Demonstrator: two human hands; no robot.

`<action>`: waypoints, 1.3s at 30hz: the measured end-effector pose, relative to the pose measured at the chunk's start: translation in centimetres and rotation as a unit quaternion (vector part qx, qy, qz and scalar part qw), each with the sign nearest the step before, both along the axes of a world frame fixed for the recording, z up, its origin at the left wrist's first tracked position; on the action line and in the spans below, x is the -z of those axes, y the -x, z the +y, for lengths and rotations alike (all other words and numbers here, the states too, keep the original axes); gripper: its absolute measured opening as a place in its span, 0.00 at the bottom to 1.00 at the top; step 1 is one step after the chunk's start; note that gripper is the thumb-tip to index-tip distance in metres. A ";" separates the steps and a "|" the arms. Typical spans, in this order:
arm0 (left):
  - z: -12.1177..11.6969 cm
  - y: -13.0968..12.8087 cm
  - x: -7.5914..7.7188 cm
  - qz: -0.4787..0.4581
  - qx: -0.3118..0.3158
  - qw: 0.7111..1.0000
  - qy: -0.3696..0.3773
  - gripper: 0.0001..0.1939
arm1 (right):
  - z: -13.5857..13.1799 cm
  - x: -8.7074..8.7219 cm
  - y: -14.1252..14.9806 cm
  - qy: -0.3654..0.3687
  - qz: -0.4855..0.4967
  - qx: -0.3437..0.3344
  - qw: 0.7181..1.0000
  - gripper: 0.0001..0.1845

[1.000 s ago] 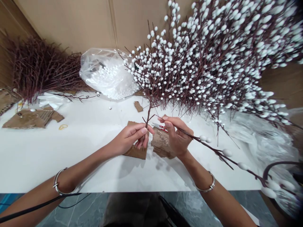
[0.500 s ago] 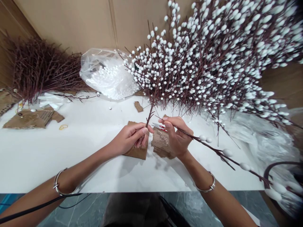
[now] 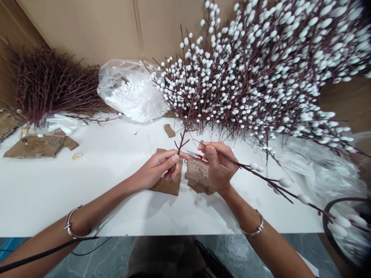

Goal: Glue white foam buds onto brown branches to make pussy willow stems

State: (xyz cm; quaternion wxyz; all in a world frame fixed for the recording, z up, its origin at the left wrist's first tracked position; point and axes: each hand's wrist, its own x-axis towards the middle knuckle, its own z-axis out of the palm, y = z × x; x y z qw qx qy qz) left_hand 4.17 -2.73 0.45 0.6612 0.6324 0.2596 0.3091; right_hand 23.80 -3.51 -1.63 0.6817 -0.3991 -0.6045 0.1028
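Note:
Between the thumb and fingers of my left hand (image 3: 162, 166) is a short bare brown twig (image 3: 182, 141) with small side shoots, pointing up. My right hand (image 3: 222, 164) pinches a long brown branch (image 3: 265, 178) near its thin end; it runs off to the lower right and carries several white oval buds (image 3: 285, 182). Under and between the hands lie red-handled thread snips (image 3: 198, 156), their blades towards my left hand. A flat cardboard piece (image 3: 168, 187) is below my left hand. Another cardboard piece (image 3: 198, 175), smeared with something shiny, lies beside my right hand.
White-budded branches (image 3: 232, 85) fill the back right of the white table (image 3: 116, 208). A clear bag of white buds (image 3: 136, 96) stands at the back middle. Bare brown twigs (image 3: 52, 85) are heaped at the back left. Crumpled clear plastic (image 3: 327, 173) lies at right.
The twig in my left hand has turned, so its side shoots now spread to both sides. My right hand has moved slightly right with the budded branch, uncovering more of the snips.

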 end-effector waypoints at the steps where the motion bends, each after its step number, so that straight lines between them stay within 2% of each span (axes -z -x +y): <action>1: 0.0 0.0 0.0 -0.004 0.003 1.000 0.000 0.20 | 0.0 0.0 0.0 0.001 0.002 -0.002 1.000 0.05; 13: 0.0 -0.1 -0.3 0.023 0.008 1.000 -0.003 0.20 | 0.0 -0.2 -0.1 0.011 -0.017 -0.013 1.000 0.05; 39: 0.1 -0.1 -0.1 0.029 0.000 1.000 -0.009 0.21 | -0.2 -0.5 -0.2 0.006 -0.064 0.022 0.998 0.07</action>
